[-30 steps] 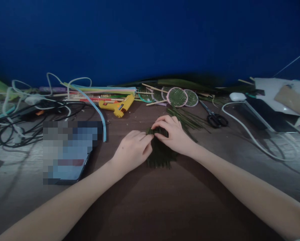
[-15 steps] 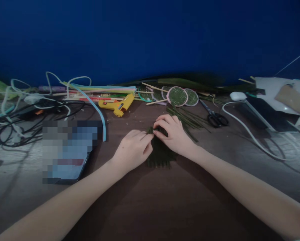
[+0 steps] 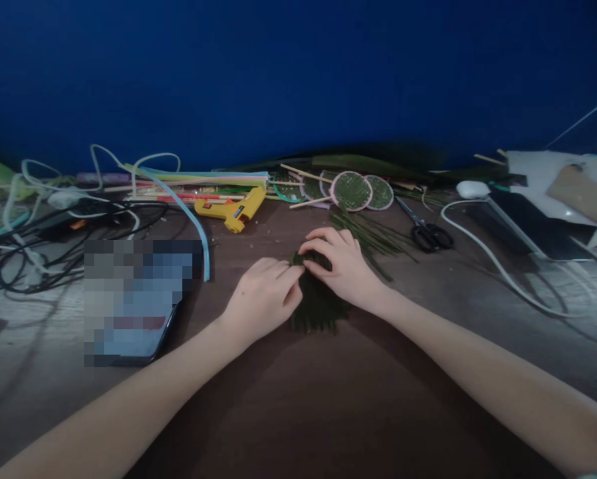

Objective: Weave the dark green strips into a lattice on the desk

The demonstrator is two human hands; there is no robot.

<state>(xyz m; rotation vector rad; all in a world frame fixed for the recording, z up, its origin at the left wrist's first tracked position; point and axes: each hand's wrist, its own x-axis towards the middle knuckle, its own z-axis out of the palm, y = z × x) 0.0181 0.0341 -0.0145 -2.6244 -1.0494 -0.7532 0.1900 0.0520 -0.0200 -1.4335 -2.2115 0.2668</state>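
A dark green woven piece made of leaf strips (image 3: 317,307) lies on the brown table (image 3: 338,399) in the middle. My left hand (image 3: 263,298) rests on its left edge with fingers curled, pinching the strips near the top. My right hand (image 3: 346,266) sits over its upper right part, fingers bent and pressed on the strips. The fingertips of both hands meet at the top of the piece. Loose green strips (image 3: 373,236) lie just behind my right hand.
A phone (image 3: 133,303) lies at the left. Behind are a yellow glue gun (image 3: 233,209), coloured paper strips (image 3: 199,179), small round woven fans (image 3: 353,191), black scissors (image 3: 425,233), tangled cables (image 3: 44,233) at far left and a white cable (image 3: 498,266) at right.
Almost nothing differs. My right hand's fingers have shifted slightly on the top of the woven piece; my left hand stays in place.
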